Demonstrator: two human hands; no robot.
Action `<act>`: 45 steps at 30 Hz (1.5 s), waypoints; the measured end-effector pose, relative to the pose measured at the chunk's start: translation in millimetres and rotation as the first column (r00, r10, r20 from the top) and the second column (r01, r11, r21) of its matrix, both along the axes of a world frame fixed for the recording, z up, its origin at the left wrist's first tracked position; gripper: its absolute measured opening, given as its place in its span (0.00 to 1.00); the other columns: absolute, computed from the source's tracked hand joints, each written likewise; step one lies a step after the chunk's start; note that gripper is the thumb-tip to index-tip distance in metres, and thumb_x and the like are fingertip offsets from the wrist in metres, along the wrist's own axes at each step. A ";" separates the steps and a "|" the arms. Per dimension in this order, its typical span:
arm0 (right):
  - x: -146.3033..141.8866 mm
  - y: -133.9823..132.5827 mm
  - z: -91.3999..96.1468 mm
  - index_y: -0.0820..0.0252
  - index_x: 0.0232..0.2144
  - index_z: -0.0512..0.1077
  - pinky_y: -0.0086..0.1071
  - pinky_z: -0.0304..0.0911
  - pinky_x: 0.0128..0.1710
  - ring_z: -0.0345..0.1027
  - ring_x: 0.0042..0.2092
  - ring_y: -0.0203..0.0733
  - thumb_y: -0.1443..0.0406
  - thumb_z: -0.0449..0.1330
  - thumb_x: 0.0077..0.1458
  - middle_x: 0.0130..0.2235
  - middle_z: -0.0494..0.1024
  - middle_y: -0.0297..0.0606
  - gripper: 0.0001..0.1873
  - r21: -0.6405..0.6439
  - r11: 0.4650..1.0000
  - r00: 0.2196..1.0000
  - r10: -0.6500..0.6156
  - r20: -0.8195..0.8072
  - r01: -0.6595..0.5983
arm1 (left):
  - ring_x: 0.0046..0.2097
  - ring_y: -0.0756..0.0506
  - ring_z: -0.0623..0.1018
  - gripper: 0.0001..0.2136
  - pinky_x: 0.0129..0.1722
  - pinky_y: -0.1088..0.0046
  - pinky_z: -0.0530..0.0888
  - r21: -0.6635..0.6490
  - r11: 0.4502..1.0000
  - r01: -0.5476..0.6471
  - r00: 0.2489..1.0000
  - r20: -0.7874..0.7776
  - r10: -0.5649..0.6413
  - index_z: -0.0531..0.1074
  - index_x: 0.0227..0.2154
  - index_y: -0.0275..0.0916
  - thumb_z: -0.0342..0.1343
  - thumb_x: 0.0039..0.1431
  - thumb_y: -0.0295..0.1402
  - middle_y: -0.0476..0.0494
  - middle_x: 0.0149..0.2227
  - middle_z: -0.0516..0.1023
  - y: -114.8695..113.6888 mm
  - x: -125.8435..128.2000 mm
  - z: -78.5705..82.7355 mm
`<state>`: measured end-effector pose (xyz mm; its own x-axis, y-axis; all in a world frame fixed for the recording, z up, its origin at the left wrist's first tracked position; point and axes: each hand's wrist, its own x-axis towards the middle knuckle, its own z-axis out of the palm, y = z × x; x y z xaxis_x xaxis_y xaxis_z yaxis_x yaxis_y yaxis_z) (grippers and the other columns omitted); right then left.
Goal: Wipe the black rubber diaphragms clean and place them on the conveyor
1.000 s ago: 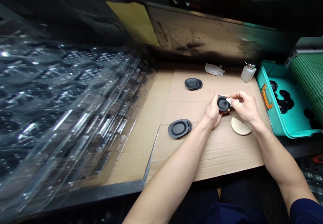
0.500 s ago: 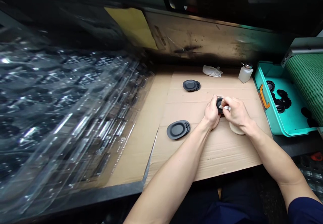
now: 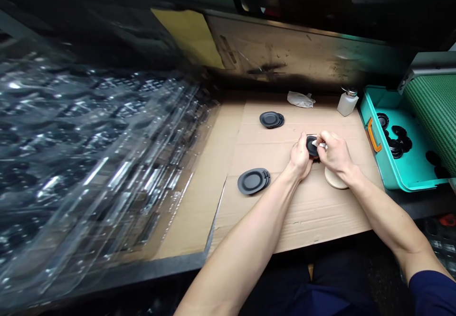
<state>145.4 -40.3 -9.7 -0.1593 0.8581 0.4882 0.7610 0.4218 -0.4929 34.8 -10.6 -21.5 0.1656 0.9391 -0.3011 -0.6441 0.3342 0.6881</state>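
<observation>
While the left hand (image 3: pixel 299 157) is curled around a small black disc (image 3: pixel 311 146), just right of the frame's centre, thumb and fingers pinching its edge and holding it just above the cardboard sheet (image 3: pixel 302 211), the right hand (image 3: pixel 333 153) is closed on a small white piece (image 3: pixel 317 143), with its tip pressed on the disc's face. Can't tell if that's a swab or a bit of cloth. A round beige pad (image 3: pixel 337 181) lies right under the right wrist. Two stacks of black discs sit on the cardboard: one lower left (image 3: pixel 252 181) of the hands, one above (image 3: pixel 271 119) them. Further back there's a crumpled white rag (image 3: pixel 301 99) and a white bottle (image 3: pixel 347 102). At the right edge, a teal bin (image 3: pixel 406 176) holds more discs, and clear plastic trays (image 3: pixel 89 164) fill the left.
</observation>
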 end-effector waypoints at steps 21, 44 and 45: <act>-8.4 7.3 2.1 0.53 0.32 0.64 0.34 0.63 0.40 0.67 0.38 0.44 0.72 0.52 0.53 0.34 0.75 0.37 0.08 0.008 0.999 0.999 0.046 -0.008 -0.046 | 0.29 0.50 0.75 0.17 0.37 0.75 0.74 0.005 0.999 -0.031 0.999 0.020 0.031 0.72 0.26 0.36 0.56 0.69 0.40 0.49 0.25 0.75 -0.5 -0.2 -5.1; 52.2 25.7 -9.6 0.52 0.30 0.61 0.36 0.61 0.41 0.67 0.37 0.44 0.68 0.52 0.56 0.32 0.73 0.36 0.05 0.066 0.945 0.938 -0.307 -0.160 0.321 | 0.22 0.49 0.72 0.30 0.17 0.77 0.62 -0.143 0.957 0.252 0.963 0.132 -0.234 0.77 0.38 0.28 0.39 0.73 0.50 0.34 0.30 0.79 14.8 -22.4 10.5; 56.8 27.0 -10.9 0.52 0.30 0.60 0.36 0.61 0.41 0.67 0.37 0.44 0.67 0.53 0.56 0.32 0.73 0.36 0.05 0.062 0.938 0.928 -0.326 -0.181 0.342 | 0.22 0.49 0.72 0.31 0.16 0.77 0.62 -0.166 0.950 0.265 0.956 0.172 -0.236 0.76 0.39 0.28 0.36 0.74 0.50 0.33 0.30 0.78 16.3 -25.9 12.1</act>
<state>202.2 -13.4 -20.6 0.2188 0.7984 0.5610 0.7763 0.2059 -0.5958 8.9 5.8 -9.5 0.4441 0.7917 -0.4195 -0.6128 0.6100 0.5024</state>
